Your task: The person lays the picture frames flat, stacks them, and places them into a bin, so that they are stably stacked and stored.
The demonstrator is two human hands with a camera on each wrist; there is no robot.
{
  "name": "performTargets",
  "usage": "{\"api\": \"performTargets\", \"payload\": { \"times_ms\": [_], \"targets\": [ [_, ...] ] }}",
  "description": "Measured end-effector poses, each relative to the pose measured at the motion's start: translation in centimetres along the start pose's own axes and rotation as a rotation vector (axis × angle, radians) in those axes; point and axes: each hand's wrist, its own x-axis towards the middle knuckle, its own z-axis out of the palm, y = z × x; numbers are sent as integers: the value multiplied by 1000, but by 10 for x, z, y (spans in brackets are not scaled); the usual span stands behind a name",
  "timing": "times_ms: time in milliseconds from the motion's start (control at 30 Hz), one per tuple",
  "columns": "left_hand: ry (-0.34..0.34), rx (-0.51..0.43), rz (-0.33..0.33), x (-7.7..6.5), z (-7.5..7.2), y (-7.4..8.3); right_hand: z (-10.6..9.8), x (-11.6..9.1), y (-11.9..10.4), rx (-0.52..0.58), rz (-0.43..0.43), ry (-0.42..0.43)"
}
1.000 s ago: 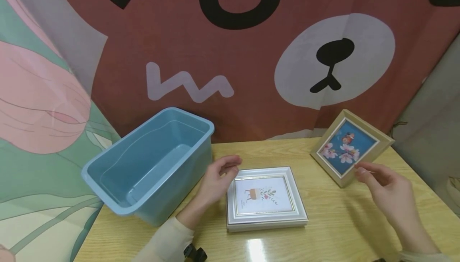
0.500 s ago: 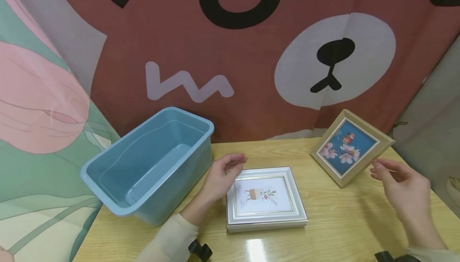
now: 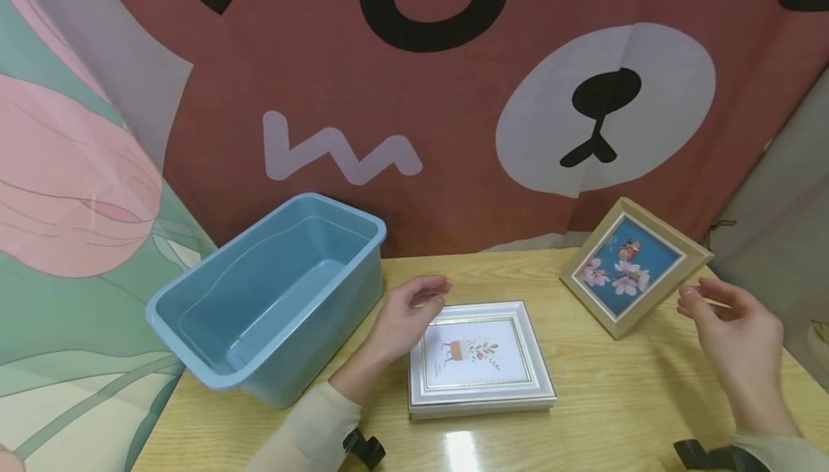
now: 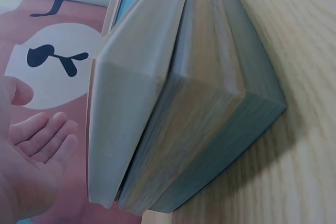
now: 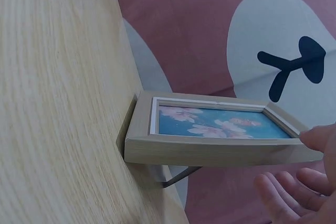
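Note:
A beige picture frame (image 3: pixel 630 270) with a blue blossom picture stands tilted back at the right rear, its thin back leg (image 5: pixel 181 177) showing in the right wrist view. My right hand (image 3: pixel 741 332) is beside its right edge, fingers loosely bent and holding nothing. A white picture frame (image 3: pixel 481 354) with a plant drawing lies face up on a stack in the middle. From the left wrist view, a brown-edged layer (image 4: pixel 191 98) and a grey-green layer (image 4: pixel 239 114) show under it. My left hand (image 3: pixel 403 319) hovers at the stack's left rear corner, fingers relaxed, grasping nothing.
A blue plastic bin (image 3: pixel 350 299) stands on the left of the wooden table (image 3: pixel 609 400), with nothing visible inside. Behind the table hangs a curtain (image 3: pixel 453 112) printed with a bear face. Cameras are strapped to both wrists.
My right hand has drawn away to the right from the beige picture frame, which stays standing. My left hand has shifted slightly right, over the corner of the stack.

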Motion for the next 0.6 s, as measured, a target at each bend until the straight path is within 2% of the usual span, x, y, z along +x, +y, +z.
{"api": "performTargets", "payload": {
  "times_ms": [133,267,600],
  "targets": [
    [-13,-4,0,1,1,1,2,4,1,36,5,-22],
    [-24,-5,-10,0,1,1,4,7,3,23,-17,-70],
    [-33,-12,-17,1,1,0,11,15,4,58,8,-58]
  ]
}}
